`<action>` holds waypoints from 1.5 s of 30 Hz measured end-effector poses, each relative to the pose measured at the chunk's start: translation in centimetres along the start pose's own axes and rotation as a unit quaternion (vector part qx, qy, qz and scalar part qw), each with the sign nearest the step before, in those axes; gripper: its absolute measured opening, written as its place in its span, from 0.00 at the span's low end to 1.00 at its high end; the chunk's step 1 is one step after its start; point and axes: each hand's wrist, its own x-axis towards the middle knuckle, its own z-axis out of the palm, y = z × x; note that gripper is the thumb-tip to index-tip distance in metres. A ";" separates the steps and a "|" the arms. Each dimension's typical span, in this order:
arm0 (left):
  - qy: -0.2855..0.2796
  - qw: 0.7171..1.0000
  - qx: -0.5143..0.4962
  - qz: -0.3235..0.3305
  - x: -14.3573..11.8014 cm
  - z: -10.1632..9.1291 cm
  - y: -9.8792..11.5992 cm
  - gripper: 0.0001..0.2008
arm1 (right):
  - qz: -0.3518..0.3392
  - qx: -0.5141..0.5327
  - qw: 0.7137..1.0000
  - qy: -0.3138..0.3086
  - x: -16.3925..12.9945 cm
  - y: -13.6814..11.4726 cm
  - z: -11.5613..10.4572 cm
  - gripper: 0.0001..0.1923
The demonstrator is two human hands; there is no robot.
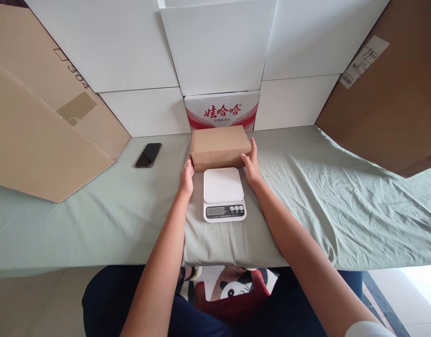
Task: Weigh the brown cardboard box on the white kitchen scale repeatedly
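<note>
A flat brown cardboard parcel (219,146) lies on the pale green cloth just behind a white kitchen scale (223,193). My left hand (186,178) touches the parcel's near left corner. My right hand (252,164) presses against its right side, fingers stretched along the edge. Both hands hold the parcel between them while it rests on the cloth. The scale has a bare platform and a small display with buttons at its front.
A black phone (148,155) lies on the cloth to the left. White boxes (215,47) and a red-and-white printed carton (222,110) form a wall behind. Large brown cardboard sheets (43,126) lean at left and right (394,98). The table's front edge (96,264) runs near my lap.
</note>
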 end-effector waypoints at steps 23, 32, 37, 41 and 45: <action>0.033 0.984 0.082 0.155 -10.0 -0.4 3.1 0.37 | -0.056 -0.048 0.997 -0.022 -4.9 -7.9 -1.2 0.45; 0.017 0.987 0.065 0.145 -14.3 0.1 3.8 0.36 | -0.017 -0.056 0.997 0.040 -10.6 -9.2 -1.9 0.44; 0.022 0.989 0.068 0.126 -14.8 0.3 3.9 0.35 | -0.004 -0.065 0.996 0.053 -10.8 -9.9 -1.9 0.40; 0.022 0.991 0.074 0.111 -14.9 0.3 4.0 0.36 | 0.004 -0.068 0.996 0.055 -10.9 -10.0 -1.9 0.39; 0.023 0.991 0.076 0.108 -14.9 0.3 4.1 0.37 | 0.009 -0.065 0.996 0.058 -10.9 -10.0 -1.8 0.38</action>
